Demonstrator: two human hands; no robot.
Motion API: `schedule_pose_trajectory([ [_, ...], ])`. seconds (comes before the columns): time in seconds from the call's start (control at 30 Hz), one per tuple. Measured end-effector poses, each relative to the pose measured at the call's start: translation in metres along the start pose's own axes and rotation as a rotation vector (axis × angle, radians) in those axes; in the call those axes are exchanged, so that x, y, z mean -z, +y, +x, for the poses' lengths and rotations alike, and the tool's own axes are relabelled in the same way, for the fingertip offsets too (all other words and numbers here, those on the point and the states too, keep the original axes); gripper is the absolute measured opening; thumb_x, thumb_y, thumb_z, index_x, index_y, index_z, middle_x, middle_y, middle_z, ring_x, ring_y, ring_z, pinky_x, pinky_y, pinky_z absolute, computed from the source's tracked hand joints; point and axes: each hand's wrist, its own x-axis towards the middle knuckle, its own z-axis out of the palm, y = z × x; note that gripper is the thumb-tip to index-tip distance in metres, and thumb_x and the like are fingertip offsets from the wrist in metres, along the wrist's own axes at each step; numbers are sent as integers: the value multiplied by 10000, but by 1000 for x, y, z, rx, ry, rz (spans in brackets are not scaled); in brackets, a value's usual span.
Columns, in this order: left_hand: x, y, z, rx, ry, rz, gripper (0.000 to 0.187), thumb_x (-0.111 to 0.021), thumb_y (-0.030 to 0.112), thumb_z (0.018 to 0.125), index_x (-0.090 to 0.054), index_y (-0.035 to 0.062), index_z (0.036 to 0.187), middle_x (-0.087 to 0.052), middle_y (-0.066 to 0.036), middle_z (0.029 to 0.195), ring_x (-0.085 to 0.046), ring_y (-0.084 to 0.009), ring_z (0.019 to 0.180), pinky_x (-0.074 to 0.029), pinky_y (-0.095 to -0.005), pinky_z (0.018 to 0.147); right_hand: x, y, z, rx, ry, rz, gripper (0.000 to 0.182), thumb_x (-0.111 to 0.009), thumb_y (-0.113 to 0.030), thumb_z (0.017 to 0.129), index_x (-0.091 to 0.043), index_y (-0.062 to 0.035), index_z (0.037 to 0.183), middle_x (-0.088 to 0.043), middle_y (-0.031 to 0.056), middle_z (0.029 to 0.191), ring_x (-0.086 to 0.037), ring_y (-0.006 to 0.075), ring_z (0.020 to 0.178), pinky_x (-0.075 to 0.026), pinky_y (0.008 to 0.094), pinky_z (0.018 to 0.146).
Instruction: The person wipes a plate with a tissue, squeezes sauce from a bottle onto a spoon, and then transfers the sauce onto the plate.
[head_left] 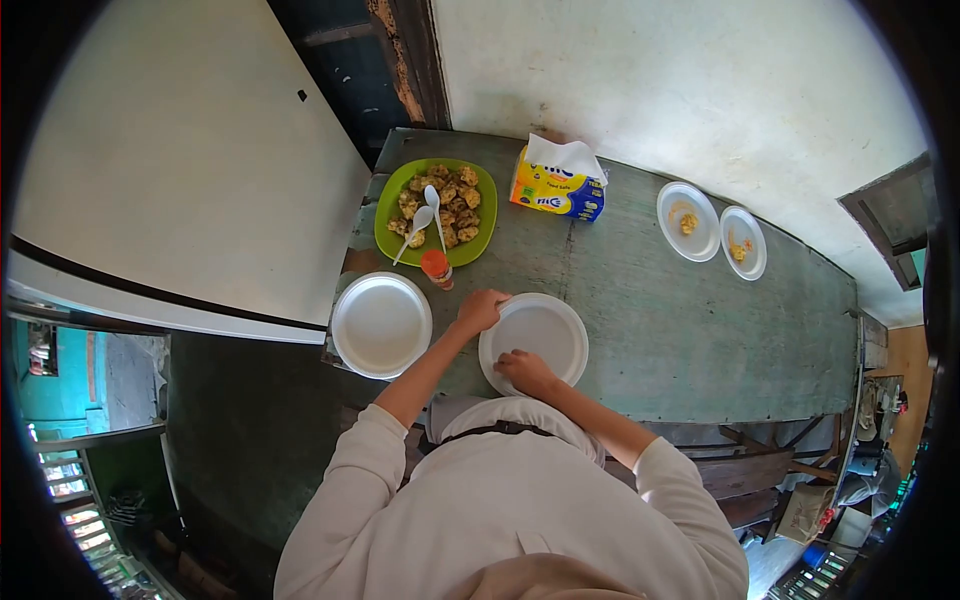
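A round white disposable plate (pixel 545 325) lies in front of me at the table's near edge. My left hand (pixel 482 311) is closed at its upper left rim, fingers pinching the edge. Over the plate's near left part is my right hand (pixel 525 372), its fingers curled together; what they hold, if anything, is hidden. A second white plate (pixel 381 325) sits to the left with nothing on it. Just beyond my left hand stands a small bottle with an orange cap (pixel 437 268). Behind it, a green plate (pixel 487 215) carries fried pieces of food (pixel 465 200) and two white plastic spoons (pixel 421 218).
A yellow and blue tissue pack (pixel 558 188) stands near the wall. Two white oval plates (pixel 672 200) (pixel 757 262) with bits of food lie at the right rear of the worn green table (pixel 690 340). A white panel (pixel 190 170) borders the table's left side.
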Motion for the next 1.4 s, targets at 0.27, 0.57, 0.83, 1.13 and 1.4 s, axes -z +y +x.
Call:
schedule_pose_trajectory([
  [0.27, -16, -2, 0, -179, 192, -33, 333, -540, 164, 806, -576, 118, 1133, -609, -165, 899, -582, -330, 838, -467, -410, 732, 30, 19, 5, -286, 93, 391, 205, -540, -8, 694, -680, -70, 830, -627, 126, 828, -605, 288, 731, -488, 366, 695],
  [0.57, -47, -6, -67, 90, 394, -246, 377, -622, 165, 770, -555, 1, 1103, -589, -176, 815, -592, -294, 734, -468, -378, 683, 37, 59, 20, -465, 399, 6, 185, -526, 1, 719, -666, -38, 833, -610, 141, 868, -598, 297, 759, -493, 382, 697],
  [0.83, -62, -16, -76, 99, 392, -289, 383, -640, 50, 708, -589, 22, 1086, -552, -152, 736, -555, -303, 644, -425, -391, 601, 13, 35, 16, -341, 308, -119, 210, -520, -16, 724, -599, -15, 918, -549, 110, 829, -556, 281, 793, -488, 381, 666],
  [1.13, -52, -17, -67, 93, 357, -259, 357, -627, 55, 720, -597, 38, 1076, -575, -155, 802, -565, -313, 673, -430, -385, 619, 2, 0, 3, -161, 122, -30, 197, -526, -35, 723, -615, -30, 899, -552, 103, 827, -563, 269, 783, -492, 365, 673],
  [1.4, -41, -16, -52, 26, 176, -187, 377, -593, 67, 744, -572, 67, 1121, -579, -163, 863, -568, -339, 770, -440, -415, 679, 6, 10, -22, -146, -221, 162, 271, -586, 6, 660, -647, -68, 913, -608, 93, 895, -614, 233, 793, -519, 317, 695],
])
